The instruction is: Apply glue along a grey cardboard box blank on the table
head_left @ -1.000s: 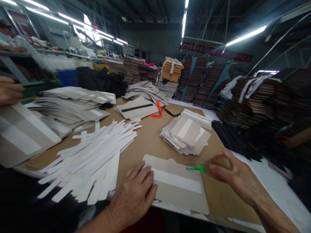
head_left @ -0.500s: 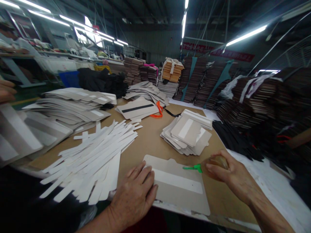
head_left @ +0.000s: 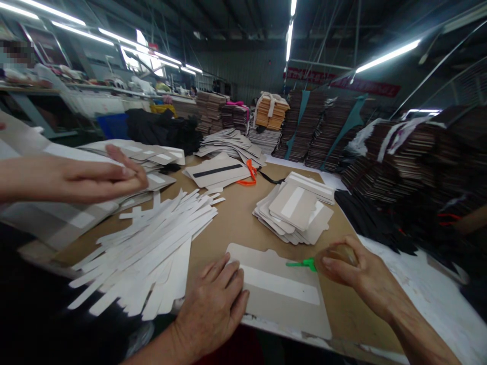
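Observation:
A grey card piece [head_left: 283, 296] with a white strip across it lies at the table's near edge. My left hand [head_left: 211, 306] presses flat on its left end, fingers spread. My right hand [head_left: 352, 271] grips a small amber glue bottle [head_left: 337, 253] with a green nozzle [head_left: 300, 263]; the nozzle tip hovers over the card's upper right part. A loose heap of white paper strips [head_left: 152, 248] lies just left of my left hand.
A co-worker's hand [head_left: 83, 177] reaches in from the left over a pile of grey cards [head_left: 57, 223]. A stack of grey card pieces [head_left: 294, 210] sits beyond my card. Tall stacks of brown board [head_left: 403, 157] and black fabric [head_left: 365, 218] crowd the right and back.
The co-worker's hand has come in from the left edge and now stretches over the grey card pile. My right hand with the bottle has shifted slightly left; my left hand stays put.

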### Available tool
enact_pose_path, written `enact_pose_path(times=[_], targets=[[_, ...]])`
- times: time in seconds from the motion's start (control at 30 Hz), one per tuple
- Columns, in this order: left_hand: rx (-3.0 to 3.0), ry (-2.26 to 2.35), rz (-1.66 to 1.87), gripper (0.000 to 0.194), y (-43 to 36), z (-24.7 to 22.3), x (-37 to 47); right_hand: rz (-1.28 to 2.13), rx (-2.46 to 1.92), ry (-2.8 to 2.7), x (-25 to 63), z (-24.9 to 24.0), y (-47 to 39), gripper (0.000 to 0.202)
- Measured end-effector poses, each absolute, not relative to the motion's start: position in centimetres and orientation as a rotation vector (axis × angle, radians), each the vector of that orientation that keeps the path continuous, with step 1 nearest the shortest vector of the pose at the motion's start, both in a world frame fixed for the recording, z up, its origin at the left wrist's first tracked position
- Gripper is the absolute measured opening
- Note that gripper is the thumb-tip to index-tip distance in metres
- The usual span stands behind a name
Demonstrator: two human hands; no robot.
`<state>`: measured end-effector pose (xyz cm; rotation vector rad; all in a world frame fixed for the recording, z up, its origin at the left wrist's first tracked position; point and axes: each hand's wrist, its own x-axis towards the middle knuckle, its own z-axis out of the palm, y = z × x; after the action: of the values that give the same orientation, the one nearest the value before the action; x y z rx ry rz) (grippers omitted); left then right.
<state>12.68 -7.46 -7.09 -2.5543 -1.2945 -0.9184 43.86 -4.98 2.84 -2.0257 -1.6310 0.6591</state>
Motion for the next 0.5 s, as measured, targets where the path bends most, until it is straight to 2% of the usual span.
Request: enact_pose_path(times=[0.5], targets=[[-2.543,-1.294,-0.915,0.024,-7.5,-6.8,12.8,0.643,-1.961,-1.683,42.7,3.0,-4.9,0.036]])
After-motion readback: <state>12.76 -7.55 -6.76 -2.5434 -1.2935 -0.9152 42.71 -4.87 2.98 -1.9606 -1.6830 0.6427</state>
